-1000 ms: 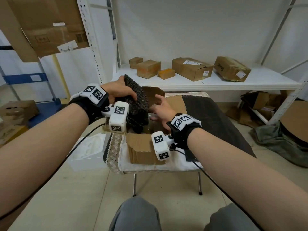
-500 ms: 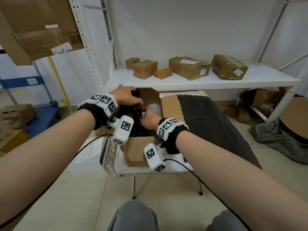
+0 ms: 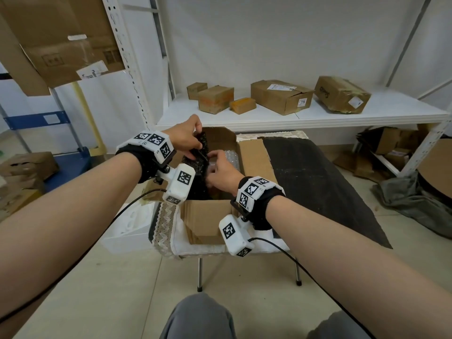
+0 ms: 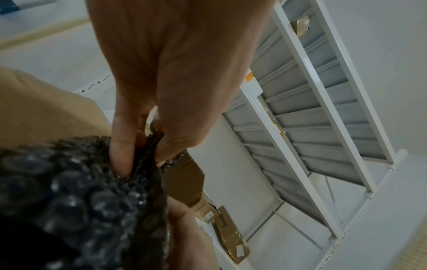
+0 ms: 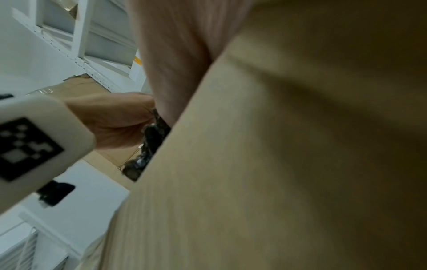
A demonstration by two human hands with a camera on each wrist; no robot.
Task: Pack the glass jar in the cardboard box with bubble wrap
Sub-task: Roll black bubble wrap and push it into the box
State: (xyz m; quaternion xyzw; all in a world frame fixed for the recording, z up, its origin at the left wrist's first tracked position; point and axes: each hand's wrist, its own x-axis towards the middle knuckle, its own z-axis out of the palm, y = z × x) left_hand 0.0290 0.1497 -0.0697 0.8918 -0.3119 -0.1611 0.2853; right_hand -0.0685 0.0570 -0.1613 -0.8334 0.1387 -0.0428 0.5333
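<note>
An open cardboard box point(image 3: 205, 221) stands on a small cloth-covered table. A sheet of black bubble wrap point(image 3: 199, 162) stands along the box's left inside. My left hand point(image 3: 195, 148) pinches its top edge between thumb and fingers point(image 4: 120, 155); the wrap point(image 4: 80, 191) fills the lower left of the left wrist view. My right hand point(image 3: 211, 162) is inside the box, thumb and fingers curled on the same sheet. Clear bubble wrap point(image 3: 231, 159) shows at the box's back right; whether the glass jar is inside it is hidden. The box wall point(image 5: 289, 146) blocks most of the right wrist view.
A black mat point(image 3: 313, 182) covers the table's right half. A white shelf point(image 3: 367, 113) behind carries several cardboard boxes. A white foam tray point(image 3: 127, 223) lies on the floor at the left. More boxes and a grey cloth point(image 3: 415, 204) lie on the right.
The black bubble wrap was held up above the box a second ago. Both hands have brought it down into the box's left side, and the right hand has moved deeper in.
</note>
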